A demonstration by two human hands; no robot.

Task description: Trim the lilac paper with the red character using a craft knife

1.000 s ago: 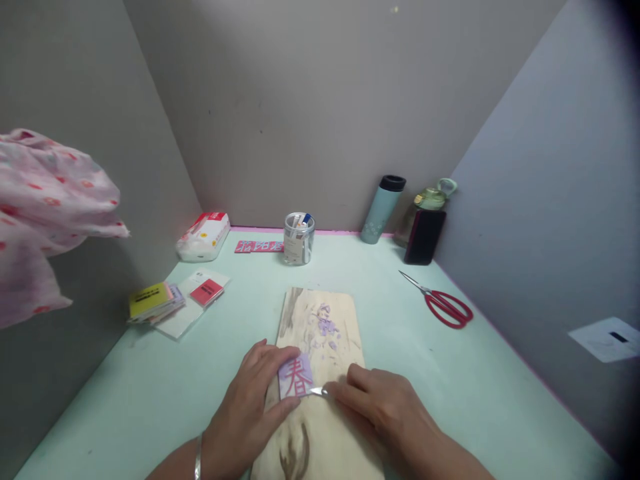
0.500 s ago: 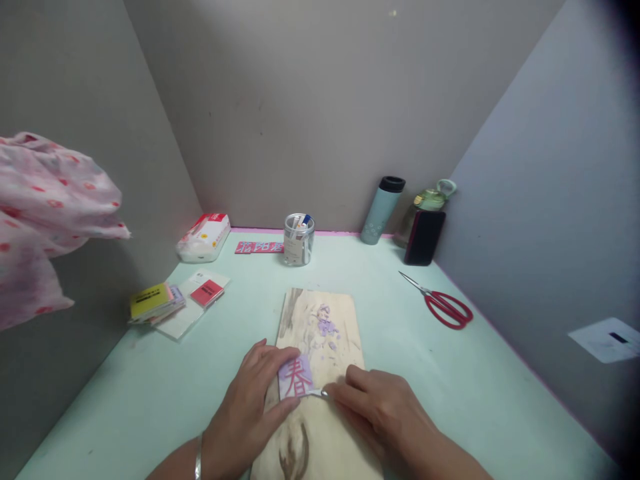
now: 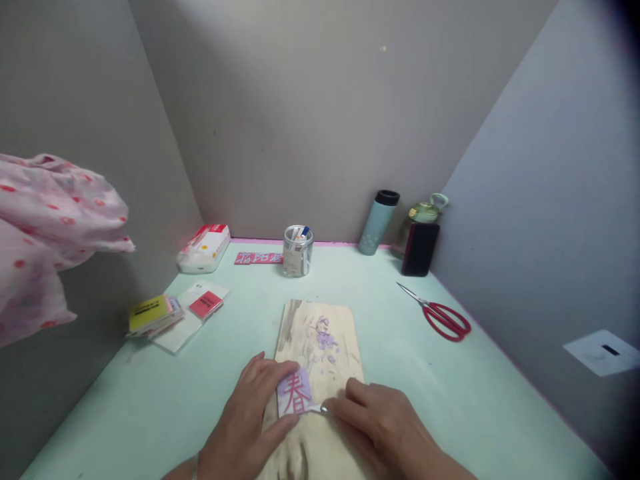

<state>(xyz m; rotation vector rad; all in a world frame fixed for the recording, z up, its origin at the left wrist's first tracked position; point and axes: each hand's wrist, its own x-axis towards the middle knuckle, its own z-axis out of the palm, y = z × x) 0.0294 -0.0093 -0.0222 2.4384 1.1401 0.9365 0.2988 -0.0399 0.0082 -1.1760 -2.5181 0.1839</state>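
A small square purple carving block (image 3: 294,393) with a red raised character lies on a wooden board (image 3: 345,320). My left hand (image 3: 250,413) is closed on its left side, with the thumb at the near edge and a finger at the far edge. My right hand (image 3: 383,417) is closed around a small carving knife (image 3: 318,408). Only the knife's metal end shows, touching the block's lower right corner; the handle is hidden in my fingers. Purple shavings (image 3: 325,340) are scattered on the board beyond the block.
Red-handled scissors (image 3: 443,320) lie at right. Behind stand a glass jar of pens (image 3: 298,253), a blue tumbler (image 3: 377,223), a green bottle (image 3: 424,212) and a phone (image 3: 421,250). Tissues (image 3: 205,250), small pads (image 3: 150,313) and pink character pieces (image 3: 259,258) lie left. Dotted cloth (image 3: 60,227) hangs left.
The view has tipped up slightly, so everything on the table sits lower in the picture. Both hands keep their grips, and the knife end stays at the block's lower right corner.
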